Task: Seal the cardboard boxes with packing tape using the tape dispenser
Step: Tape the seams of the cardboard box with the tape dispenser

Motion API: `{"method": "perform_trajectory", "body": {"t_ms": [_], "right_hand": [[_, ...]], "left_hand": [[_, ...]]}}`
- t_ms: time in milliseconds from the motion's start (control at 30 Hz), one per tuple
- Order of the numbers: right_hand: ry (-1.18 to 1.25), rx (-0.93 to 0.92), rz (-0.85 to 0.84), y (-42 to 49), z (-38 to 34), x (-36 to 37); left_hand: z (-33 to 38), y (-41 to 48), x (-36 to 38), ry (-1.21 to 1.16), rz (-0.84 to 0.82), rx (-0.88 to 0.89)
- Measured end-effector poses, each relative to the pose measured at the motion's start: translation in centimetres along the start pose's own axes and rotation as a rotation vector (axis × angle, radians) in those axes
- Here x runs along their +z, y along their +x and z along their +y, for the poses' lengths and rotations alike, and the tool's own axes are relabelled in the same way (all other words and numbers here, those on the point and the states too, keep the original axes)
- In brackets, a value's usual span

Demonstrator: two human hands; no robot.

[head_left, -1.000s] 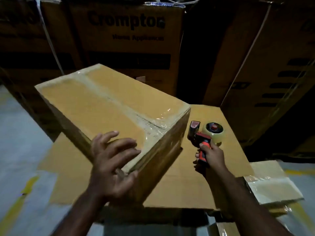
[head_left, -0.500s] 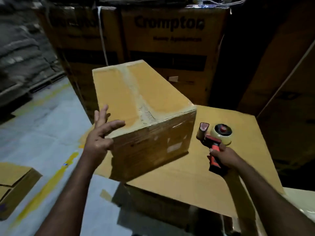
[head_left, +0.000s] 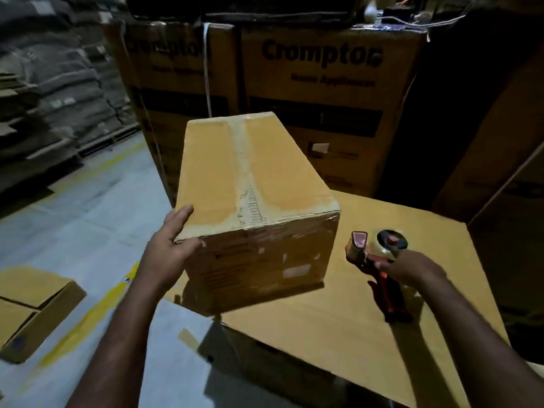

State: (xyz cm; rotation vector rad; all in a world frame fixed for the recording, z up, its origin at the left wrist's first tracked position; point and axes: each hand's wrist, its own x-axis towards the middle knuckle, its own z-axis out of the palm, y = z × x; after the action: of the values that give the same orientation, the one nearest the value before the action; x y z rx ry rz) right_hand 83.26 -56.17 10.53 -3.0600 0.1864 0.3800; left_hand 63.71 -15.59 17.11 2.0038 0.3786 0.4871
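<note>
**boxguy:** what are the hands doing here?

**tapefan:** left hand (head_left: 170, 248) is reached out in front, arm coming up from the bottom of the view. it's gripping the near left top corner of the cardboard box (head_left: 259, 160), with the fingers up the left side and the thumb hooked onto the front face. right hand (head_left: 412, 267) is off to the right, fist wrapped round the red handle of the tape dispenser (head_left: 360, 250), back of the hand facing up.

**boxguy:** is the dispenser on the box?

**tapefan:** no, it's beside it and not touching. the tape roll (head_left: 393, 241) points away from the person. the bottom of the handle is low over the big flat carton (head_left: 338, 334), can't tell if it actually rests there.

**boxguy:** and the box itself?

**tapefan:** plain brown, closed, sitting at the left edge of that flat carton. a strip of tape (head_left: 245, 172) runs down the middle seam on top, and there's more shiny tape along the near top edge and over the front. a couple of small pale labels on the front face, too blurry to read. tall crompton cartons (head_left: 323, 98) stand right behind it.
</note>
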Motion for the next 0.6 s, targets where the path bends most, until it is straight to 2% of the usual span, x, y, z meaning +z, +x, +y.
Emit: {"method": "perform_trajectory", "body": {"t_ms": [67,133,200,267,333,400,500,600], "right_hand": [[0.034,0.026,0.129,-0.7,-0.6,-0.1],[0.277,-0.025,0.423,-2.0,-2.3,-1.1],[0.571,-0.217,0.802,-4.4,-5.2,-3.3],[0.706,-0.554,1.062,-7.8,-9.1,-5.4],[0.670,-0.895,1.069,-10.8,-13.7,-5.5],[0.537,-1.131,0.913,-13.5,-18.2,-4.1],[0.353,-1.244,0.745,-15.3,-22.1,-1.7],[0.322,-1.294,0.767,-14.3,-22.1,-1.8]], "left_hand": [[-0.2,0.2,-0.8,0.060,-0.063,-0.064],[-0.7,0.8,-0.9,0.020,-0.033,-0.119],[-0.8,1.1,0.5,-0.074,0.109,-0.118],[-0.7,0.8,2.6,-0.055,0.266,-0.056],[-0.6,0.3,4.3,-0.060,0.401,-0.027],[-0.6,0.3,4.9,-0.064,0.496,0.008],[-1.1,0.4,4.6,-0.118,0.532,0.061],[-1.1,0.2,4.8,-0.118,0.568,0.126]]}}
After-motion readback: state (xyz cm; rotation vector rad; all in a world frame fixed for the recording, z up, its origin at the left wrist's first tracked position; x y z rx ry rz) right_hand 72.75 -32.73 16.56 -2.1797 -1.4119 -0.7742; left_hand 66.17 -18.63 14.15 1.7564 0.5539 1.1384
